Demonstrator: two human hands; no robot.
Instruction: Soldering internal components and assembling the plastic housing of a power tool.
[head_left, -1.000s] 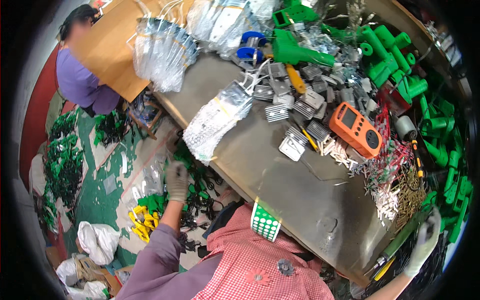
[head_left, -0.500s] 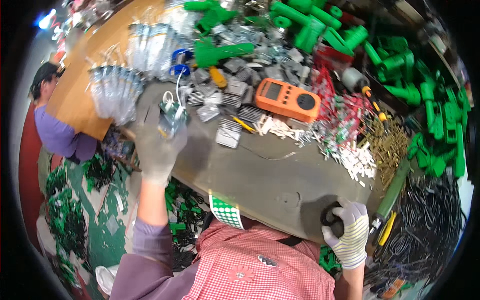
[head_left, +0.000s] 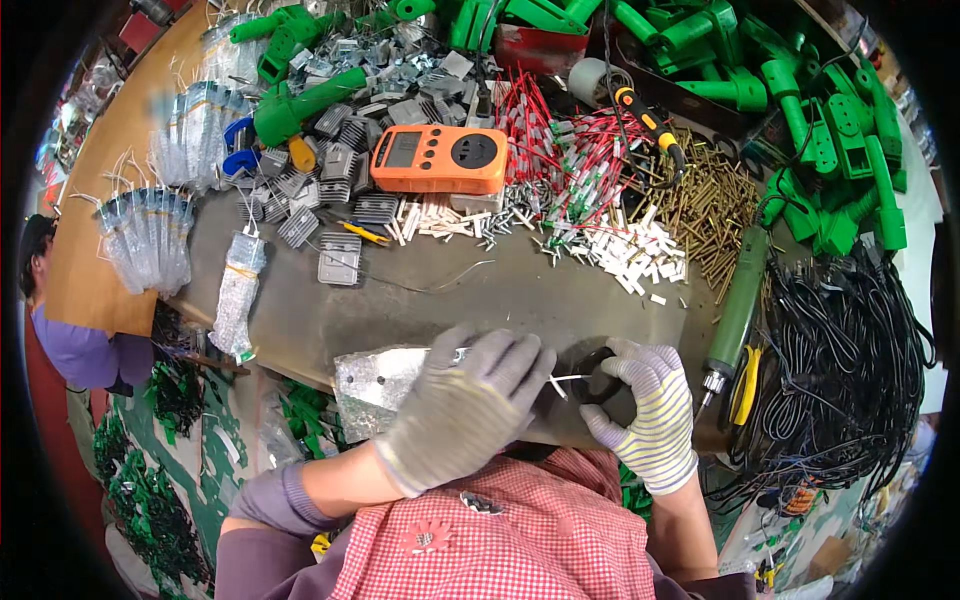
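My left hand (head_left: 465, 410), in a grey glove, is closed over a packet wrapped in clear plastic (head_left: 372, 388) at the table's front edge. From its fingertips a white wire (head_left: 566, 380) sticks out toward my other hand. My right hand (head_left: 648, 415), in a striped glove, grips a roll of black tape (head_left: 596, 380) between thumb and fingers. The wire end lies right by the tape. What is inside the packet is mostly hidden under my left hand. To the left, a similar wrapped packet with a yellow band (head_left: 238, 290) rests on the table.
Beyond my hands lie an orange meter (head_left: 440, 158), grey heat sinks (head_left: 340, 258), white sleeves (head_left: 630, 250) and brass screws (head_left: 712, 205). A green electric screwdriver (head_left: 738, 300), yellow-handled tool (head_left: 747, 385) and black cables (head_left: 840, 370) are at right. Green housings (head_left: 800, 110) fill the back. Someone in purple (head_left: 75, 345) is far left.
My left hand has come from the far left, by the heat sinks, to the front edge beside my right hand, bringing a wrapped packet. My right hand keeps the tape roll. The view has shifted.
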